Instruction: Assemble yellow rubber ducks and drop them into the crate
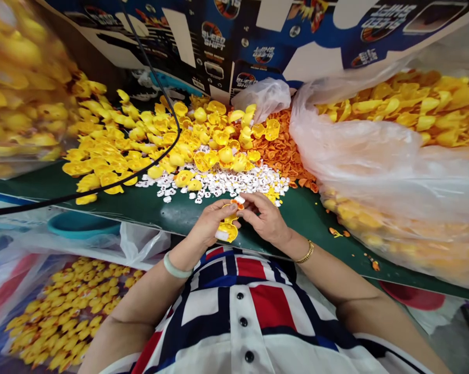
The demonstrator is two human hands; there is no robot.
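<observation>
My left hand (208,224) is closed on a hollow yellow plastic toy duck shell (230,229), its open inner side showing and something white at its lower end. At the shell's top sits a small orange piece (238,205) with a white piece (239,199) beside it. The fingers of my right hand (270,222) are pinched together at these small pieces; the exact grip is partly hidden. Just beyond both hands lie many small white eye pieces (234,181), loose yellow duck shells (148,130) and a heap of orange pieces (283,140).
A large clear bag (359,161) of yellow parts stands right, another bag (20,104) left. A black cable (156,163) hangs across the green table (152,210). Printed cardboard (242,47) walls the back. Below left, many assembled yellow ducks (74,306) fill a lined container.
</observation>
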